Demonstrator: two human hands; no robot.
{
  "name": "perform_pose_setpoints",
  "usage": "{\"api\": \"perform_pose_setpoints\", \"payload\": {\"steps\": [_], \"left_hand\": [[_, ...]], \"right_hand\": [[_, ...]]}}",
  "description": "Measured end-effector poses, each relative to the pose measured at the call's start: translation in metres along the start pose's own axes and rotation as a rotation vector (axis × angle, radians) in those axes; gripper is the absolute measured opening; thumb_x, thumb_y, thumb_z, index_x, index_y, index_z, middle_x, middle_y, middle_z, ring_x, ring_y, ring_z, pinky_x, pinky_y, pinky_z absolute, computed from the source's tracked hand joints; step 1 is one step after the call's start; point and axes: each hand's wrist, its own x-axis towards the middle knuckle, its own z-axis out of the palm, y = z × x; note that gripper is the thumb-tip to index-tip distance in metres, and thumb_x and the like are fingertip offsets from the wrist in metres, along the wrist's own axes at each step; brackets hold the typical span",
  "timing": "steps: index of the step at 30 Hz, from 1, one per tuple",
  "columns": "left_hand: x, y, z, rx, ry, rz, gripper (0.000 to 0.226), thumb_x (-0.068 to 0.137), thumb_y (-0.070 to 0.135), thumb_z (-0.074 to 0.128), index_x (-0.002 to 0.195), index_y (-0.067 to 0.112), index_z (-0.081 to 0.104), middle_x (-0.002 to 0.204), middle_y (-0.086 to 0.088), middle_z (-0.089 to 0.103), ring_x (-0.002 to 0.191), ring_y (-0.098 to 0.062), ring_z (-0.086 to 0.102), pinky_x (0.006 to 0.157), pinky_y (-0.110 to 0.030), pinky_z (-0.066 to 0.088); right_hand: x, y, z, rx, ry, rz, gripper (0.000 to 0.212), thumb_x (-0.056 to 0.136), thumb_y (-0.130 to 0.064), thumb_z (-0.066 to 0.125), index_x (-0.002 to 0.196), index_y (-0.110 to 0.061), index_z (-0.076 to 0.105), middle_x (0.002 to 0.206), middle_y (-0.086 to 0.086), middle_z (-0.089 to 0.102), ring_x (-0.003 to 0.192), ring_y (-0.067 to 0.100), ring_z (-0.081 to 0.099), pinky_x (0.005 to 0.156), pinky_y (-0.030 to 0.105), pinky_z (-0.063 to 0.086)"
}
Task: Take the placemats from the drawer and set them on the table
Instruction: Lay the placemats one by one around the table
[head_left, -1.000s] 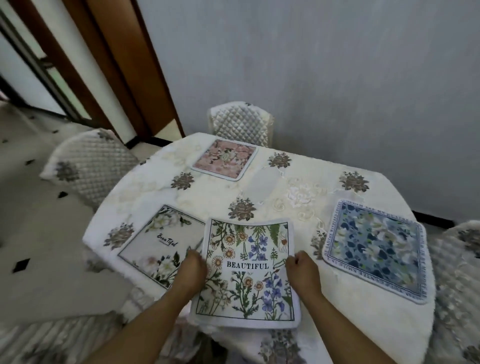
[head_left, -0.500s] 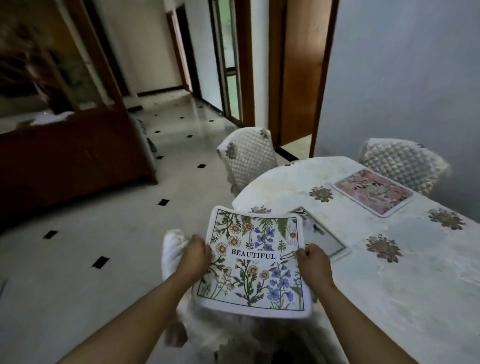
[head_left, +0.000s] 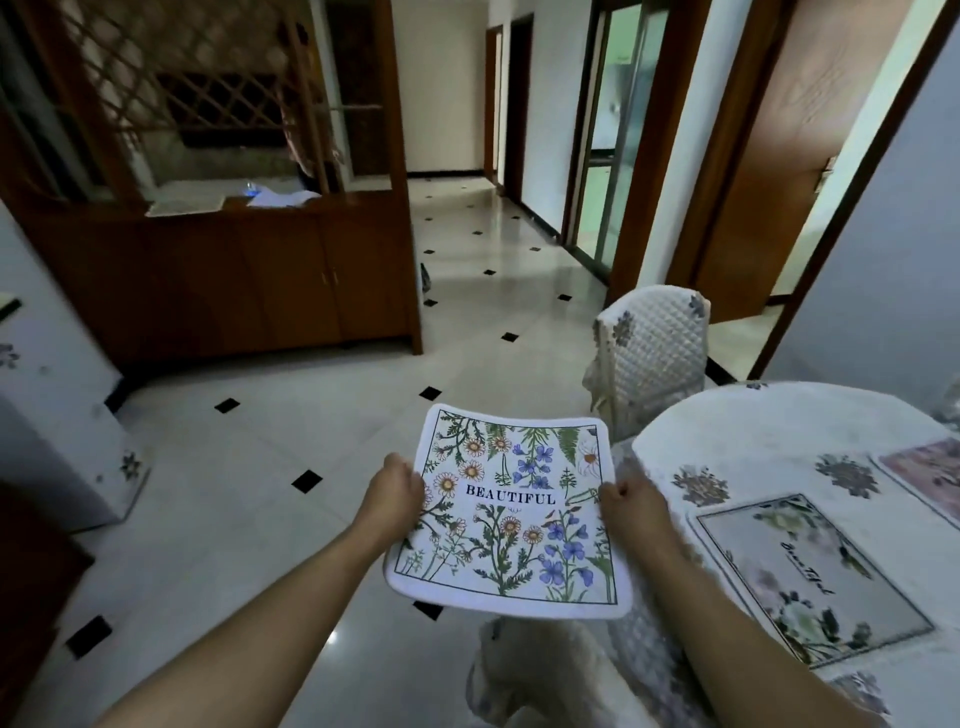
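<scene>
Wooden cabinet (head_left: 218, 280): far to the left of the table and well away from it, against the back of the room.
Left hand (head_left: 396, 489): left of the table, out over the floor. It is closed on the left edge of the flower placemat.
Flower placemat (head_left: 511, 512): it says "BEAUTIFUL". The person holds it up in the air, just left of the table and not touching it. It lies almost flat and sags a little.
Right hand (head_left: 631, 503): by the table's left edge. It is closed on the right edge of the same mat.
Chair (head_left: 652, 348): white and quilted, tucked in at the table's far left side.
Table (head_left: 769, 421): round, with a white cloth.
Pale placemat (head_left: 810, 577): flat on the table, near its left edge.
Pink placemat (head_left: 922, 470): on the table, further right, partly cut off.
What could go wrong: the held mat is soft, so it may fold or land crooked. It could also land on top of the pale placemat, because that one sits so near.
</scene>
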Motion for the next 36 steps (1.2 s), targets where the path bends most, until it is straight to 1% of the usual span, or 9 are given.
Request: {"api": "perform_pose_setpoints", "payload": {"steps": [2,5,9,12,16,22,26,32,36], "left_hand": [[0.022,-0.011,-0.011,-0.025,0.010,-0.022,0.016,0.097,0.022,0.038,0.097,0.009,0.046,0.084,-0.005,0.059,0.071,-0.016,0.054,0.053,-0.029,0.036],[0.059,-0.033,-0.030,-0.055,0.051,-0.045,0.016,0.098,0.023,0.038,0.093,0.009,0.045,0.080,-0.004,0.057,0.067,-0.014,0.052,0.052,-0.028,0.036],[0.106,-0.061,-0.071,-0.029,0.110,-0.118,0.017,0.099,0.023,0.037,0.095,0.009,0.046,0.083,-0.005,0.060,0.069,-0.015,0.057,0.052,-0.028,0.040],[0.142,-0.077,-0.111,-0.020,0.167,-0.159,0.017,0.099,0.022,0.036,0.098,0.008,0.046,0.085,-0.007,0.062,0.070,-0.015,0.058,0.050,-0.027,0.039],[0.199,-0.099,-0.151,-0.024,0.199,-0.175,0.016,0.100,0.022,0.037,0.096,0.009,0.045,0.085,-0.008,0.062,0.069,-0.016,0.058,0.050,-0.027,0.039],[0.318,-0.120,-0.181,-0.065,0.160,-0.114,0.015,0.100,0.021,0.036,0.091,0.012,0.044,0.082,-0.006,0.058,0.066,-0.016,0.054,0.051,-0.028,0.040],[0.409,-0.121,-0.199,-0.077,0.081,-0.019,0.015,0.100,0.022,0.036,0.092,0.012,0.044,0.082,-0.007,0.059,0.065,-0.015,0.054,0.049,-0.027,0.040],[0.499,-0.075,-0.182,-0.058,-0.087,0.086,0.018,0.103,0.028,0.036,0.097,0.012,0.044,0.085,-0.005,0.060,0.063,-0.013,0.058,0.042,-0.023,0.042],[0.550,-0.025,-0.137,-0.031,-0.175,0.163,0.020,0.103,0.029,0.035,0.098,0.013,0.044,0.085,-0.005,0.061,0.066,-0.015,0.062,0.043,-0.024,0.042]], "right_hand": [[0.016,-0.020,0.019,-0.024,-0.029,-0.025,0.031,0.090,-0.021,0.050,0.067,-0.003,0.060,0.062,0.015,0.066,0.060,0.031,0.065,0.054,0.032,0.049],[0.057,-0.051,0.058,-0.032,-0.073,-0.045,0.032,0.091,-0.019,0.051,0.070,0.001,0.064,0.058,0.009,0.063,0.051,0.024,0.057,0.051,0.030,0.046],[0.113,-0.103,0.123,0.002,-0.178,-0.086,0.027,0.085,-0.029,0.052,0.072,-0.007,0.060,0.060,0.008,0.068,0.056,0.026,0.066,0.056,0.038,0.056],[0.132,-0.160,0.160,0.055,-0.215,-0.134,0.020,0.090,-0.021,0.053,0.072,-0.010,0.052,0.062,0.006,0.065,0.050,0.018,0.058,0.046,0.025,0.042],[0.167,-0.215,0.206,0.075,-0.253,-0.170,0.020,0.092,-0.015,0.052,0.072,-0.010,0.050,0.057,0.002,0.058,0.044,0.011,0.051,0.039,0.019,0.033],[0.233,-0.273,0.266,0.042,-0.153,-0.161,0.020,0.088,-0.019,0.055,0.070,-0.009,0.055,0.061,0.005,0.063,0.052,0.017,0.055,0.049,0.029,0.042],[0.275,-0.306,0.294,0.055,-0.073,-0.108,0.020,0.087,-0.019,0.054,0.070,-0.008,0.055,0.062,0.005,0.064,0.054,0.020,0.058,0.048,0.026,0.040],[0.329,-0.313,0.283,0.062,0.068,0.015,0.025,0.086,-0.021,0.054,0.064,-0.016,0.043,0.055,-0.001,0.048,0.050,0.016,0.044,0.050,0.027,0.035],[0.373,-0.286,0.258,0.140,0.175,0.122,0.019,0.085,-0.018,0.054,0.067,-0.015,0.047,0.059,0.004,0.051,0.053,0.018,0.045,0.052,0.028,0.036]]}}
